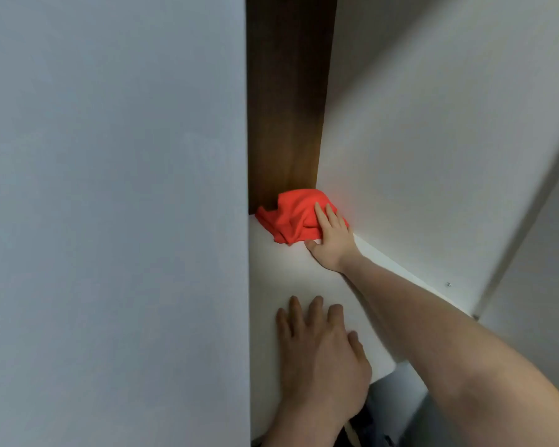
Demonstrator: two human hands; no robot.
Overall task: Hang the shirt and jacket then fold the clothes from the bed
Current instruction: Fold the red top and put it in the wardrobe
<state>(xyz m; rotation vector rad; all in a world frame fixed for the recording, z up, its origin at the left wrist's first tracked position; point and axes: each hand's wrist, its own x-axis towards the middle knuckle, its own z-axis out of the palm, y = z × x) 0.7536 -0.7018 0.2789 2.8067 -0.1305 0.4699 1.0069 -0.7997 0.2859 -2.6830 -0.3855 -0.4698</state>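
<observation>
Head view: the camera looks into a narrow wardrobe compartment. A white shelf (pixel 291 279) runs away from the viewer, bounded on the left by a broad white panel (pixel 110 188), on the right by a white side wall (pixel 433 124), and at the back by a dark brown wood-grain panel (pixel 288 108).

A bright red-orange garment (pixel 291 217) lies bunched and creased on the shelf at its far end, in the corner where the brown back panel meets the right wall. What kind of garment it is cannot be told from its crumpled shape.

The right hand (pixel 331 238) reaches along the shelf with the arm stretched out from the lower right. Its fingers (pixel 321 216) lie fairly straight on top of the garment's right part, pressing on the cloth, while the thumb lies on the shelf just below the garment's near edge; the hand is not curled round the cloth.

The left hand (pixel 320 353) rests palm-down on the near part of the shelf, fingers spread and straight, holding nothing, well apart from the garment.

Below the shelf's front edge, at the bottom, something dark shows, too unclear to name.
</observation>
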